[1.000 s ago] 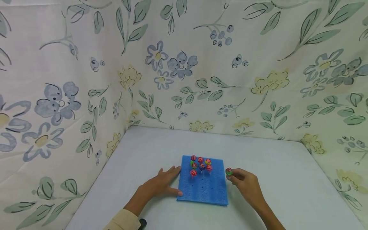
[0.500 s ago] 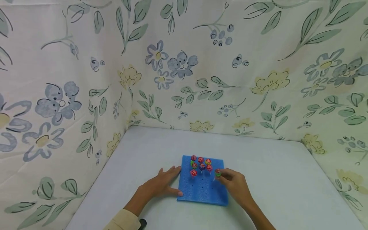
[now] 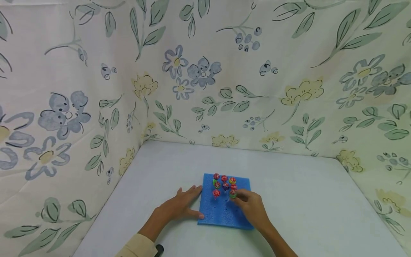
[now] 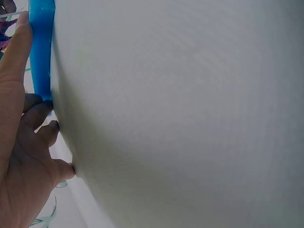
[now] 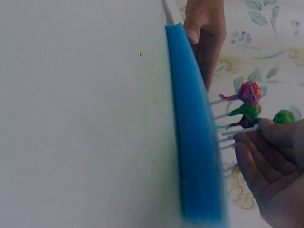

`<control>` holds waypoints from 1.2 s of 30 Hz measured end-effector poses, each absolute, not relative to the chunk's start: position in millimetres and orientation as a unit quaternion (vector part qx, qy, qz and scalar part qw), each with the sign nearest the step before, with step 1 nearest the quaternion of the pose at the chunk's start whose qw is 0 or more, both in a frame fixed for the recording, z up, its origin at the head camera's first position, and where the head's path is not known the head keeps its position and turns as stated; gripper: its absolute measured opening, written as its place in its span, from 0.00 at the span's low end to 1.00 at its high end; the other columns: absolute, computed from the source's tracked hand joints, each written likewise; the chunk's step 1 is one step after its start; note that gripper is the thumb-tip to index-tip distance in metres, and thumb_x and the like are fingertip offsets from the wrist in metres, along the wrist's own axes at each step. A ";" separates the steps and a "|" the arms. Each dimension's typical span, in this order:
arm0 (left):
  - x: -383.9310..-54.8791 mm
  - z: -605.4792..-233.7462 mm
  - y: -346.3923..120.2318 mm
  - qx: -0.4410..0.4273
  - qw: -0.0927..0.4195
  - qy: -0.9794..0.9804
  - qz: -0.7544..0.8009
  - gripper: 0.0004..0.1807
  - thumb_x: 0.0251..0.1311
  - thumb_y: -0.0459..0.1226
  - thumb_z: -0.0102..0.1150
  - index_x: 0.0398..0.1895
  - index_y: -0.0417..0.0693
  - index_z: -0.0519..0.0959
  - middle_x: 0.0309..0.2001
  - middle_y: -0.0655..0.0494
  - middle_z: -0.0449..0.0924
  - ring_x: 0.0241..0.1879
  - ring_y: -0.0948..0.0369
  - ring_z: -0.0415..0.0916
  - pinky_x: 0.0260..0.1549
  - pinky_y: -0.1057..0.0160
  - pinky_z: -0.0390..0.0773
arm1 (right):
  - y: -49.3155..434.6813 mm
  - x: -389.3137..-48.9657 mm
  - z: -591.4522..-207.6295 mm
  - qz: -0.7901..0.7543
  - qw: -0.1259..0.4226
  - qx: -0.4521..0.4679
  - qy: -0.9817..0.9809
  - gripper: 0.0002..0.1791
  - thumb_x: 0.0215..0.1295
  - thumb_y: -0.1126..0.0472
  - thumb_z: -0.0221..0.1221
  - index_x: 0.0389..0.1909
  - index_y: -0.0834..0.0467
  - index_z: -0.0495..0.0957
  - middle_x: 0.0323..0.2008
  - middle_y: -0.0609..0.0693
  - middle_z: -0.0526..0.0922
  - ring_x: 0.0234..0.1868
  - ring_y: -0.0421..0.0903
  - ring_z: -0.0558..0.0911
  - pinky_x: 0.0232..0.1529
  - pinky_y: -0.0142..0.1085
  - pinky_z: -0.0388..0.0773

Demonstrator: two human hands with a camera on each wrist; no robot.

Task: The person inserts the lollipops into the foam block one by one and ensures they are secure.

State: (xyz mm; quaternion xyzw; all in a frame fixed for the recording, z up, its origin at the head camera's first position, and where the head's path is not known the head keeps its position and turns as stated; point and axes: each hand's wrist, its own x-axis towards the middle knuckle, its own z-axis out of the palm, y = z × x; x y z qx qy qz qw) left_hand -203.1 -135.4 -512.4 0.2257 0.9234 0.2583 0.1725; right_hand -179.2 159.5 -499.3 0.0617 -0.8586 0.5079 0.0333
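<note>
A blue foam board [image 3: 218, 216] lies on the table, several wrapped lollipops standing in its far half by their sticks. My right hand [image 3: 252, 207] pinches one more lollipop [image 3: 233, 193], green and red, over the board beside the red lollipop [image 3: 216, 193] of the nearest row. In the right wrist view its green head [image 5: 284, 117] shows above the fingers, and its white stick [image 5: 240, 130] points at the foam with the tip close to the surface. My left hand [image 3: 179, 205] rests with spread fingers along the board's left edge, its thumb on the near left corner.
Small dark holes [image 3: 214, 207] dot the near half of the board. The white table [image 3: 308, 200] spreads around it, with a floral cloth [image 3: 237, 71] hanging behind and at the sides. A black object [image 3: 158, 250] shows by the left sleeve [image 3: 138, 246].
My right hand has carried the green and red lollipop leftward, from beside the board's right edge to over its middle. My left hand has stayed at the left edge.
</note>
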 end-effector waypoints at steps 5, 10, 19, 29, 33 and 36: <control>-203.4 -513.2 -134.8 0.228 0.173 0.923 0.257 0.61 0.57 0.68 0.70 0.86 0.51 0.55 0.85 0.50 0.55 0.85 0.48 0.48 0.80 0.32 0.42 | 156.0 -181.7 -502.4 0.505 0.031 0.063 -0.860 0.08 0.68 0.68 0.69 0.45 0.57 0.90 0.43 0.49 0.92 0.49 0.49 0.91 0.49 0.35 0.88; -203.8 -513.8 -134.4 0.228 0.172 0.924 0.254 0.61 0.57 0.68 0.69 0.86 0.51 0.54 0.85 0.51 0.55 0.85 0.48 0.48 0.80 0.32 0.42 | 153.0 -183.9 -505.3 0.486 0.034 0.063 -0.871 0.07 0.68 0.68 0.69 0.45 0.57 0.90 0.44 0.49 0.92 0.50 0.50 0.91 0.51 0.37 0.88; -204.2 -513.7 -134.0 0.230 0.172 0.925 0.250 0.61 0.57 0.68 0.70 0.86 0.51 0.54 0.85 0.51 0.55 0.85 0.48 0.48 0.80 0.32 0.43 | 148.5 -187.9 -512.8 0.465 0.041 0.072 -0.881 0.07 0.67 0.69 0.70 0.41 0.56 0.90 0.43 0.49 0.92 0.50 0.49 0.90 0.52 0.40 0.88; -205.7 -514.2 -133.2 0.236 0.171 0.923 0.252 0.62 0.57 0.69 0.69 0.87 0.51 0.54 0.85 0.51 0.55 0.85 0.48 0.48 0.80 0.32 0.43 | 147.7 -188.0 -515.3 0.451 0.044 0.074 -0.888 0.07 0.65 0.70 0.71 0.42 0.59 0.90 0.42 0.50 0.92 0.47 0.48 0.90 0.50 0.40 0.88; -206.2 -513.7 -133.1 0.235 0.174 0.923 0.251 0.62 0.57 0.69 0.69 0.87 0.51 0.54 0.85 0.51 0.54 0.85 0.48 0.47 0.81 0.33 0.42 | 149.0 -187.6 -514.6 0.446 0.038 0.072 -0.891 0.07 0.65 0.69 0.71 0.42 0.58 0.90 0.42 0.50 0.92 0.48 0.48 0.90 0.51 0.41 0.88; -205.7 -513.6 -133.3 0.233 0.176 0.922 0.254 0.61 0.57 0.68 0.69 0.87 0.51 0.54 0.85 0.51 0.54 0.85 0.48 0.47 0.81 0.33 0.42 | 153.1 -185.4 -513.4 0.445 0.033 0.074 -0.892 0.09 0.64 0.66 0.73 0.44 0.56 0.90 0.43 0.47 0.92 0.49 0.46 0.89 0.52 0.43 0.88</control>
